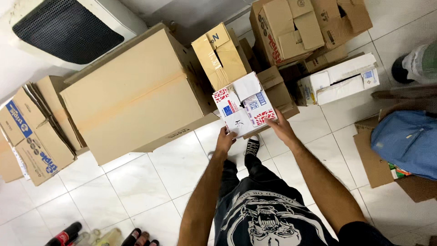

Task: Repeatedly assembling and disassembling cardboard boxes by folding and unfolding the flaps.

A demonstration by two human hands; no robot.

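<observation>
At the far left, flattened cardboard boxes (34, 132) with blue and red print lean in a stack on the white tiled floor (150, 182). Near the bottom edge just right of them lie several bottles (66, 237), 1 dark with a red label. Above the flattened stack sits a white appliance with a dark grille (68, 29). Next comes a large closed brown carton (132, 93), taped along its middle, resting on the floor.

Right of it, the left hand (225, 140) grips the near left corner of a small white carton (243, 107) with red and blue print, fingers curled on its edge. The carton is held up off the floor, tilted, its top flaps shut, in front of a narrow brown taped box (221, 54) that stands behind it. The right hand (282, 128) clasps the carton's near right corner, thumb on top. Under the carton a black sneaker with white laces (251, 146) shows on the tile.

Further right stand open brown cartons (300, 27) piled together, then a white box lying on its side (341, 79). At the far right a blue bag (407, 141) rests on flat cardboard (375, 166), and another person's dark shoe (403, 68) shows near the edge.
</observation>
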